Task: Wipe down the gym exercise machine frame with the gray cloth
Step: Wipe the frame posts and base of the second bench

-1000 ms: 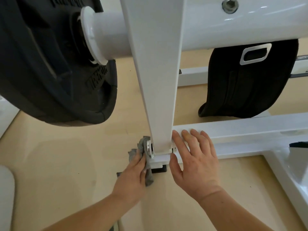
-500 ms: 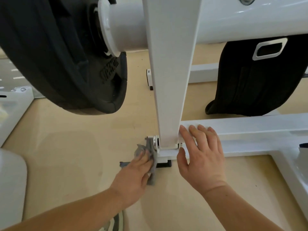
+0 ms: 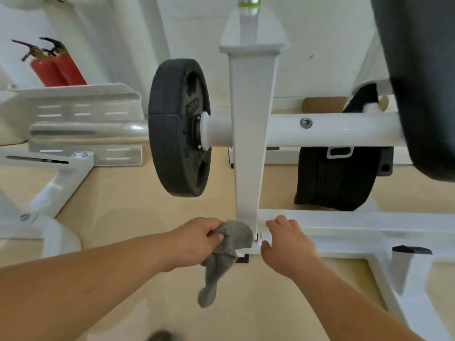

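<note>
My left hand point(image 3: 197, 238) has the gray cloth point(image 3: 226, 252) bunched up in it, fingers curled tight round the wad with the thumb tucked against it. The cloth sits low on the white frame point(image 3: 344, 220), pressed to the left side of the upright post point(image 3: 250, 143) right at its foot, where the post meets the base rail point(image 3: 320, 219). A loose tail of the cloth hangs down below my hand, over the tan floor point(image 3: 123, 205).

My right hand point(image 3: 288, 244) is just on the other side of the post, resting on the base rail. Its fingers lie together over the top of the rail, loosely bent, and the thumb stands apart on the rail's near face. It holds nothing. The two hands are close, with only the foot of the post between them.

Higher up, a white crossbar point(image 3: 344, 130) runs through the post, and a black weight plate point(image 3: 172, 129) rides on its left end, just beside the post. A black pad point(image 3: 332, 183) hangs under the crossbar to the right. Two red fire extinguishers point(image 3: 59, 67) stand by the wall at far left.
</note>
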Demonstrator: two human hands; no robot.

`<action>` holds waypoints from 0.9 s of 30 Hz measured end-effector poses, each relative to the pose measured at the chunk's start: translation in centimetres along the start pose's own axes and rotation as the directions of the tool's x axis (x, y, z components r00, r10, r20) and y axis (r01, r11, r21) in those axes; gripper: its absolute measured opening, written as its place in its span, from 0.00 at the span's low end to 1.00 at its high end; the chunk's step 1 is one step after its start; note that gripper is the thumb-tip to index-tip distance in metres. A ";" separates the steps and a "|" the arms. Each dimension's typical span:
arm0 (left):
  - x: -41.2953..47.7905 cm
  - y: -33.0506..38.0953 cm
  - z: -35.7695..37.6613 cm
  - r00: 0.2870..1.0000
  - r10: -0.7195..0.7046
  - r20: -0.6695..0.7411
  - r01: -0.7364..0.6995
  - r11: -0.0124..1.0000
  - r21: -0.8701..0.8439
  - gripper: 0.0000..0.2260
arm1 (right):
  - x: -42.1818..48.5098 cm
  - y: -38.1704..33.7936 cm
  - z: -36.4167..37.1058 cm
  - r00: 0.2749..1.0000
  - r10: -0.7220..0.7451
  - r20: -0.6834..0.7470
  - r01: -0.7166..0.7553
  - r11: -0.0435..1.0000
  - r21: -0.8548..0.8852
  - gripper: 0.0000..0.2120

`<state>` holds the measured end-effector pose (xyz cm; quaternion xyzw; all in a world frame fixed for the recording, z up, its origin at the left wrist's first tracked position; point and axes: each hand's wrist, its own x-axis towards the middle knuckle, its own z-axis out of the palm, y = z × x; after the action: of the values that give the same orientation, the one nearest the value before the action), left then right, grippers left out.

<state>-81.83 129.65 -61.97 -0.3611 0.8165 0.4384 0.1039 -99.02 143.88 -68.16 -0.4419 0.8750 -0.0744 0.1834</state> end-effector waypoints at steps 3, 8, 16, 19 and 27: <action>-1.5 2.8 0.3 1.000 0.005 -0.030 -0.008 0.996 -0.089 0.11 | -2.1 -1.0 -2.3 0.996 0.092 0.005 -0.089 0.948 0.306 0.12; -2.1 5.7 0.8 0.998 0.047 -0.043 -0.057 0.960 -0.275 0.14 | -3.5 -2.0 -6.7 0.950 0.284 -0.131 -0.095 0.663 0.743 0.09; -5.5 11.1 -4.0 0.997 -0.059 0.041 0.072 0.767 -0.637 0.11 | -5.2 -6.1 -14.6 0.965 0.256 0.062 -0.216 0.634 0.743 0.15; -8.3 13.8 -7.3 0.990 -0.128 0.057 0.133 0.736 -0.663 0.08 | -7.7 -8.3 -18.7 0.947 0.272 0.172 -0.301 0.563 0.770 0.17; -19.4 24.1 -18.6 0.970 -0.185 0.159 0.243 0.678 -0.694 0.13 | -13.7 -16.0 -34.5 0.915 0.269 0.302 -0.403 0.667 0.627 0.17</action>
<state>-81.57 133.16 -25.99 -0.4490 0.5329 0.7162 0.0387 -92.97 144.17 -28.16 -0.1798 0.8325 -0.3111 0.4217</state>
